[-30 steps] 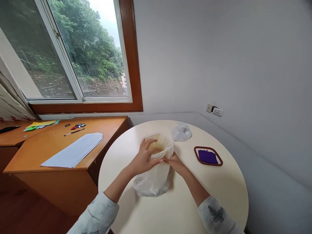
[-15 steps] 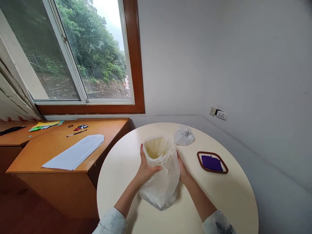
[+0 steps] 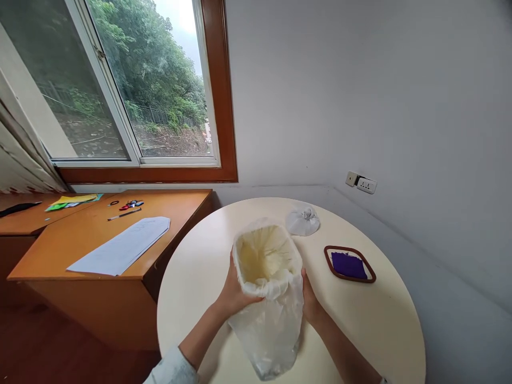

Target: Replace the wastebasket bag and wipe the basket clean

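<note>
A bin [image 3: 262, 314] wrapped in a thin white plastic bag is between my two hands over the round table. Its rounded, roughly square mouth tips toward me, showing a pale yellowish inside. The bag is folded over the rim and hangs loosely down the outside. My left hand [image 3: 236, 290] grips the left side, with its thumb across the front under the rim. On the right side, my right hand [image 3: 313, 301] presses against the bag-covered wall, its fingers partly hidden behind it. What stands under the bag's outer folds is covered.
The round cream table [image 3: 192, 266] also bears a knotted white plastic bag [image 3: 303, 220] at the back and a brown rounded frame [image 3: 328, 265] around a purple folded piece [image 3: 349, 265]. On the left, a wooden desk [image 3: 80, 237] holds paper sheets [image 3: 124, 248], a pen [image 3: 124, 214] and keys [image 3: 131, 205].
The bin has tilted further toward me, so more of its inside shows. Both hands have moved with it, the right one lower and farther right. The view has shifted slightly.
</note>
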`<action>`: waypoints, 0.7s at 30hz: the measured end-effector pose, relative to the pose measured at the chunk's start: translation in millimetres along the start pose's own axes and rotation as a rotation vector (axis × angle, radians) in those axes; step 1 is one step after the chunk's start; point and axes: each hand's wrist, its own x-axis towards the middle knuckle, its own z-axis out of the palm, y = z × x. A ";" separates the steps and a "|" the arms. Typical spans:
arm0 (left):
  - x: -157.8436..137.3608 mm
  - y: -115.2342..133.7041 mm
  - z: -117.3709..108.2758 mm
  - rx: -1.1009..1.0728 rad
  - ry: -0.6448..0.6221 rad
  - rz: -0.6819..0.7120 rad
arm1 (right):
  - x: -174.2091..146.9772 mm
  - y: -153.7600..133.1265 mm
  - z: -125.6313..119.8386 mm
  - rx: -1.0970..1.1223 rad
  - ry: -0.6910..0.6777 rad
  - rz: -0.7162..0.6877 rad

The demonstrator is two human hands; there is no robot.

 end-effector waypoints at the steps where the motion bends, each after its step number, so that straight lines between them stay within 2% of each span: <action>1: -2.0 0.7 -0.9 0.016 -0.001 0.013 | -3.7 -0.5 -2.3 0.000 -0.009 0.013; 5: -5.6 2.9 -3.1 0.054 0.001 0.024 | -8.9 -2.8 -12.0 0.019 -0.070 0.088; 11: -7.1 8.8 -1.5 0.061 -0.002 0.046 | 1.1 -16.8 -21.8 0.044 -0.026 0.052; 13: -8.6 9.9 -0.9 0.073 -0.026 0.064 | 5.1 -30.1 -28.3 0.042 0.083 -0.044; 14: -9.5 9.9 -0.7 0.082 -0.037 0.067 | 6.6 -39.0 -31.2 0.018 0.192 -0.128; 16: -11.3 9.0 -0.6 0.104 -0.050 0.065 | 8.3 -60.7 -33.1 -0.110 0.411 -0.301; 17: -12.1 8.4 -0.7 0.114 -0.053 0.064 | 8.6 -72.5 -30.9 -0.228 0.453 -0.356; 18: -12.9 7.8 -0.6 0.124 -0.055 0.063 | 8.8 -84.1 -26.3 -0.341 0.361 -0.370; 21: -14.6 6.9 0.5 0.164 -0.065 0.067 | 13.2 -107.3 -1.0 -0.665 -0.155 -0.257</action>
